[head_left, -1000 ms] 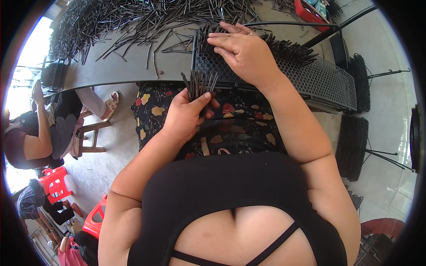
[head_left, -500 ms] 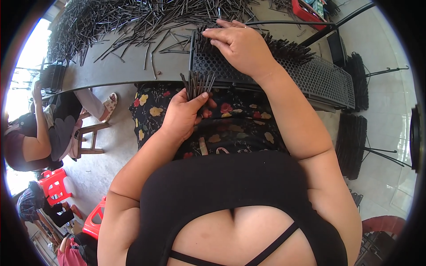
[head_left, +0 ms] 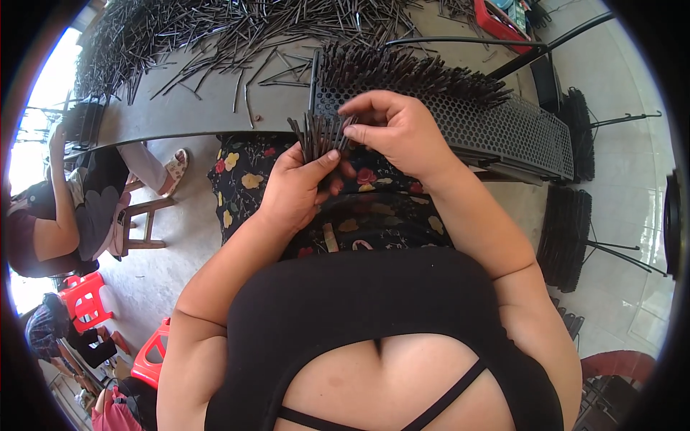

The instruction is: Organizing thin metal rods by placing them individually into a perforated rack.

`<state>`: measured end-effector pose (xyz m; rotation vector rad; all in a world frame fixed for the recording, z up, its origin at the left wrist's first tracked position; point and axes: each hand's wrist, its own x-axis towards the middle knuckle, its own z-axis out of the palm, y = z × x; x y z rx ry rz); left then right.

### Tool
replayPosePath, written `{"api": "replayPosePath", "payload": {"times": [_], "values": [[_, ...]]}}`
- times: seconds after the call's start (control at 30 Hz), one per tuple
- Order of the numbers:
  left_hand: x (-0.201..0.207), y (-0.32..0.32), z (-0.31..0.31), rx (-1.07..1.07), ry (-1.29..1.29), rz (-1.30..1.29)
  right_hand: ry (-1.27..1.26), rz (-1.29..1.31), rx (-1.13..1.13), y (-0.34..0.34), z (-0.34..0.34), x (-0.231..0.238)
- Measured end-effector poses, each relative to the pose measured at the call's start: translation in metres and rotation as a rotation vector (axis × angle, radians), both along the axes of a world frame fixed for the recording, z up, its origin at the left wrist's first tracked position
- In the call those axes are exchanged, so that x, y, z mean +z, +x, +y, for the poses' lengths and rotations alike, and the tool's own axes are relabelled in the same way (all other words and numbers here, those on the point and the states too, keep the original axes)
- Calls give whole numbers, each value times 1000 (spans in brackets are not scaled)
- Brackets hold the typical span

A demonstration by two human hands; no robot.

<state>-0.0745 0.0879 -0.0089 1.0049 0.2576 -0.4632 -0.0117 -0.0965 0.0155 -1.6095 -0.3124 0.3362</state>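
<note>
My left hand (head_left: 298, 183) is closed round an upright bundle of thin dark rods (head_left: 316, 138), just in front of the table's edge. Over the right side of that bundle, my right hand (head_left: 399, 133) has thumb and fingers closing on the top of a rod; the exact fingertip contact is partly hidden. Just beyond stands a long black perforated rack (head_left: 496, 133). Many similar rods (head_left: 402, 72) stick up from the holes along its far side, while the near rows show bare holes.
Loose rods (head_left: 251, 29) are heaped across the back of the grey table (head_left: 194, 115). A black bar (head_left: 467, 41) crosses behind the rack. A red tray (head_left: 496, 25) sits at the far right. Another person (head_left: 61, 215) sits at the left, near red stools (head_left: 86, 298).
My right hand has come back from the far side of the rack, down and toward me, to the bundle. My left hand has stayed in place with the rods.
</note>
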Motion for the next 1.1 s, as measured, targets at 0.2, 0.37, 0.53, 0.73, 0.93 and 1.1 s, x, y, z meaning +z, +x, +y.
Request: {"api": "replayPosePath", "payload": {"times": [0.2,0.37,0.53,0.73,0.93,1.1], "values": [[-2,0,1,-2,14,-34,287,81,-250,13,-16,5],[-7,0,-2,-12,77,3,238,-356,-505,33,-32,-3],[-7,1,-5,-28,94,-12,103,-486,-508,41,-34,-12],[-8,-1,-3,-39,126,3,-143,-666,-519,48,-33,-3],[-9,-1,-3,-31,122,13,-348,-813,-392,49,-30,4],[-9,-1,-2,-32,156,12,-440,-973,-295,54,-17,2]]}}
